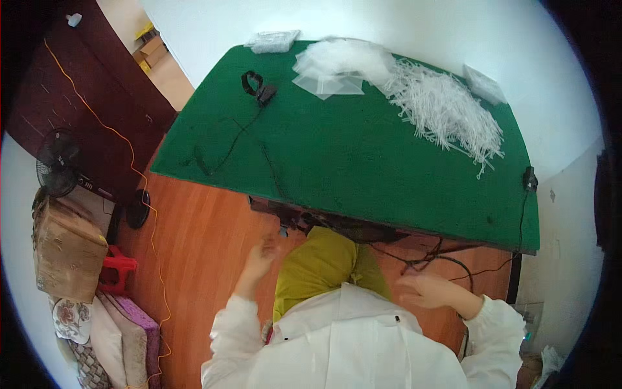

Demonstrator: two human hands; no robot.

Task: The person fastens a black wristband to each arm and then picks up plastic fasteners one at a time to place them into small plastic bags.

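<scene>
Head view, blurred hands point(261, 254) point(424, 290) loosely uncurled, near green table point(324, 155)

A green-topped table point(324, 155) bears a tangled heap of whitish plastic strips point(447, 107) at far right, touching a spread of translucent sheets point(334, 68) at far centre. Clear packets point(272, 41) flank them along the far edge; a black strap point(251, 83) with trailing cable point(232, 148) rests at left, a black connector point(530, 178) at the right edge.

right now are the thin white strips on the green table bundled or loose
Loose: the thin white strips lie in a tangled heap on the green table, with stray ends jutting from its edge.
</scene>
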